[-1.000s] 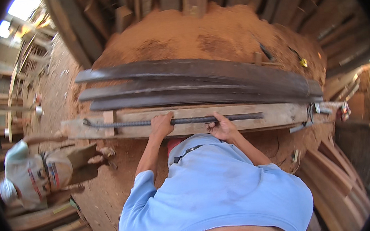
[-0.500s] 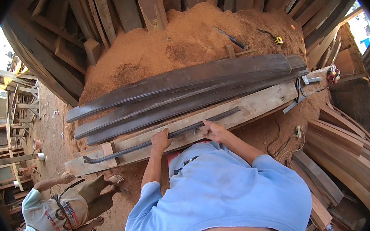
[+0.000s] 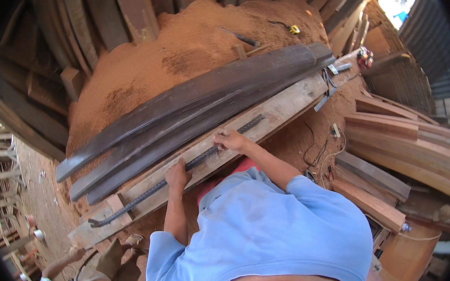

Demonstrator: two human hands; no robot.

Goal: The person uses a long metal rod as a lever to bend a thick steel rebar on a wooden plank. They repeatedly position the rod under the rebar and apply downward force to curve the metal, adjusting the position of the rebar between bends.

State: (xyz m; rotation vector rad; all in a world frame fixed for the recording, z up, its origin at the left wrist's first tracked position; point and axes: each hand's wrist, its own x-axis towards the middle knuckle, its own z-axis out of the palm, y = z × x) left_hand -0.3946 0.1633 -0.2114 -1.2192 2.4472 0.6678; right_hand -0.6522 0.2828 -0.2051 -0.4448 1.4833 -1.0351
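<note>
We are keeping left hand [image 3: 178, 175] and right hand [image 3: 229, 140] closed around the ribbed bar [image 3: 202, 157], now slanting more steeply across our view.

Left hand [image 3: 178, 178] and right hand [image 3: 230, 141] grip a ribbed bar [image 3: 202, 158] along a plank [image 3: 288, 102]; dark beams [image 3: 194, 96] lie just beyond the hands, sawdust [image 3: 194, 31] farther beyond.

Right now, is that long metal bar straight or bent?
Bent: the bar hooks at its left end; the rest looks nearly straight.
</note>
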